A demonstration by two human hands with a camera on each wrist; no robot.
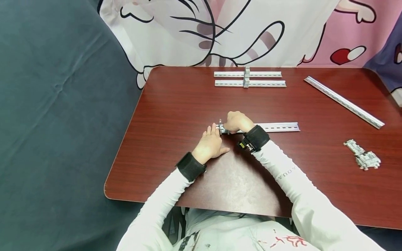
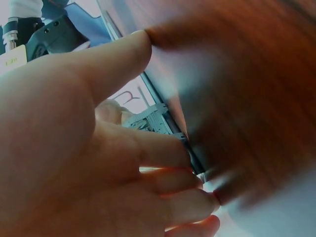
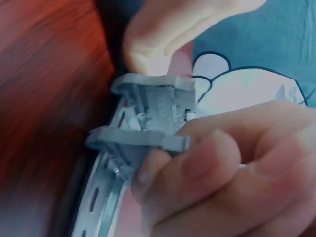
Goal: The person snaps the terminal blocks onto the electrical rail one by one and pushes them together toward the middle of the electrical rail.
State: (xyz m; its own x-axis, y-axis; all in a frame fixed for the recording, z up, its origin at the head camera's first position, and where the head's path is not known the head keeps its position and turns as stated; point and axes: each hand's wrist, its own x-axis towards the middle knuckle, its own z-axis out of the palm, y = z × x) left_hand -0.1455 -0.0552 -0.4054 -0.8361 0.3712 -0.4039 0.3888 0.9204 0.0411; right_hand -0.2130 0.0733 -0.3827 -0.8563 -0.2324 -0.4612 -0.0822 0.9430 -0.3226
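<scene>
A slotted metal DIN rail (image 1: 282, 127) lies crosswise on the table in front of the person. Toward its left end, two grey terminal blocks stand a small gap apart, the farther block (image 3: 160, 98) and the nearer block (image 3: 131, 140) in the right wrist view. The right hand (image 1: 237, 121) pinches the nearer one between thumb and finger, over the rail. At the rail's left end rests the left hand (image 1: 209, 141), fingers straight and thumb spread, its fingertips right by the farther block. Part of the rail is hidden beneath the right hand.
Toward the back edge lie two parallel rails (image 1: 267, 83), bridged by a row of grey blocks (image 1: 246, 77). Another rail (image 1: 344, 102) lies slanted at the right. Several loose terminal blocks (image 1: 367, 159) are clustered below it. A printed cloth (image 1: 176, 42) hangs behind the table (image 1: 150, 157).
</scene>
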